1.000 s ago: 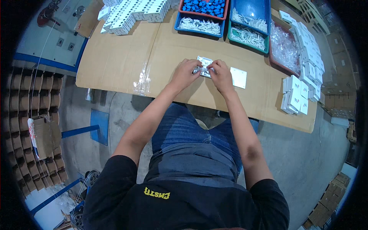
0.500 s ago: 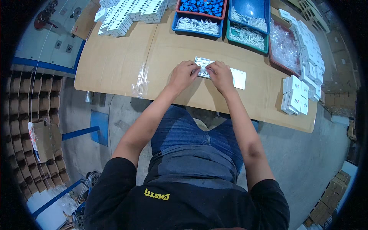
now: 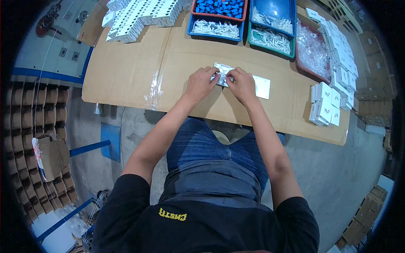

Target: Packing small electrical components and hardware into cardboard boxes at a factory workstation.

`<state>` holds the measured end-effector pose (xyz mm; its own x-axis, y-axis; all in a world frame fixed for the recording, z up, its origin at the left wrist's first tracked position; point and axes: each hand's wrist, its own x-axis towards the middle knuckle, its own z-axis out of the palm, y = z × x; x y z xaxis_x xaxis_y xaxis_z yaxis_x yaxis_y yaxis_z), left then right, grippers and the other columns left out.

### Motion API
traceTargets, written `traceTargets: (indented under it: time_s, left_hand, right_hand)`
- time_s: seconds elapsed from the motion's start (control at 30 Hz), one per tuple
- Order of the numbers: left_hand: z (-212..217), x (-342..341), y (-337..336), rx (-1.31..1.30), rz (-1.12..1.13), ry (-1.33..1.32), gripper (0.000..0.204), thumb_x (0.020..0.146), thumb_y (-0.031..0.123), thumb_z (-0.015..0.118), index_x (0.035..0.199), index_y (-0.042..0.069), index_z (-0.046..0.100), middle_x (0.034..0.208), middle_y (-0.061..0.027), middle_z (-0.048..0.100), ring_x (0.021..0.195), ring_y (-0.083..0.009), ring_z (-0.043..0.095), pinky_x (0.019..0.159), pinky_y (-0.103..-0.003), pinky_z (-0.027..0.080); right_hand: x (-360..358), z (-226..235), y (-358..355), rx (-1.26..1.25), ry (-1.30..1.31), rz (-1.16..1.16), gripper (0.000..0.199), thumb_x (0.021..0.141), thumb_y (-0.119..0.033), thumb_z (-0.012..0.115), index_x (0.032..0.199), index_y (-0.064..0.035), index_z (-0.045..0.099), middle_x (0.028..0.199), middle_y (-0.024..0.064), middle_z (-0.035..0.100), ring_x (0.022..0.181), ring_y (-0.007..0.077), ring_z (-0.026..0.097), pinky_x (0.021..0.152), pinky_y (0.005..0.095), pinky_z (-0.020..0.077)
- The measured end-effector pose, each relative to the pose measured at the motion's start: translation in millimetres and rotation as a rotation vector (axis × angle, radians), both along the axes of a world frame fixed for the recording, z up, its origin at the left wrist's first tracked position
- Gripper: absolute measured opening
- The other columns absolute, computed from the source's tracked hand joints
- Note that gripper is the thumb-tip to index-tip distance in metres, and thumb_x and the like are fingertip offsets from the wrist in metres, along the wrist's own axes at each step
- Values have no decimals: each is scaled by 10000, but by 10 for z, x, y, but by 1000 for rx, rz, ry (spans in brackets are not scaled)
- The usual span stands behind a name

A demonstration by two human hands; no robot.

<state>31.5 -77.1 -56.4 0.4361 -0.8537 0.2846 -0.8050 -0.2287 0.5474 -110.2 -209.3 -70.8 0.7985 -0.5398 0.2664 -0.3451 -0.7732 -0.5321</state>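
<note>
A small flat white piece [image 3: 223, 68] with a detailed, grey-patterned face lies on the cardboard-covered table in front of me. My left hand [image 3: 202, 83] is at its left side, thumb and fingertips pinched together over it. From the right, my right hand [image 3: 242, 86] meets it with fingers curled and also pinched. Whatever sits between the fingertips is too small and too covered to make out. Just right of my right hand, a plain white rectangular plate [image 3: 262, 87] rests flat on the cardboard.
Bins stand along the far side: a red bin of blue parts [image 3: 220, 7], a blue bin of white parts [image 3: 216, 28], a green bin [image 3: 271, 44], and a bin of clear plastic bags [image 3: 312, 50]. White boxes [image 3: 145, 19] fill the far left; stacked white packs [image 3: 325, 105] line the right.
My fingertips have drawn slightly apart over the white piece, showing more of its face between them. The plate and bins stay put.
</note>
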Motion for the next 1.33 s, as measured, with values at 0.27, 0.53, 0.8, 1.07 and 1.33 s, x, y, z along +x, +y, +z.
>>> traceTargets:
  time_s: [0.27, 0.53, 0.8, 1.07, 1.33]
  left_hand:
    - [0, -36, -24, 88, 80, 155, 161, 862, 204, 717, 985, 101, 731, 937, -70, 700, 873, -268, 670, 766, -391, 530]
    - [77, 42, -18, 155, 36, 72, 176, 865, 194, 711, 1003, 88, 739, 940, -81, 713, 889, -269, 687, 775, -391, 537]
    - [67, 150, -24, 164, -31, 145, 177, 887, 175, 686, 1037, 96, 735, 944, -86, 731, 872, -274, 706, 770, -388, 555]
    - [171, 51, 69, 163, -132, -57, 179, 887, 204, 683, 1035, 118, 736, 976, -54, 684, 941, -257, 664, 751, -385, 554]
    - [-36, 25, 212, 27, -249, -245, 298, 885, 316, 736, 1096, 107, 706, 1222, -64, 627, 1034, -245, 647, 820, -391, 565]
  right_hand:
    - [36, -25, -9, 50, -35, 44, 88, 819, -164, 721, 897, -122, 724, 892, 44, 646, 879, 264, 652, 748, 427, 444]
    - [82, 127, 55, 38, 126, -17, 191, 825, -282, 715, 914, -116, 744, 917, 76, 674, 859, 299, 666, 741, 455, 453]
    - [217, 134, 105, 97, 185, -86, 126, 842, -212, 690, 908, -122, 748, 917, 82, 700, 875, 293, 666, 778, 457, 446]
    - [24, 269, -41, 10, 196, -14, 128, 849, -157, 672, 941, -148, 761, 878, 72, 725, 960, 248, 629, 877, 451, 393]
    - [98, 250, 23, -73, 323, -115, 143, 749, -154, 738, 888, -144, 767, 935, 37, 729, 995, 262, 617, 854, 478, 393]
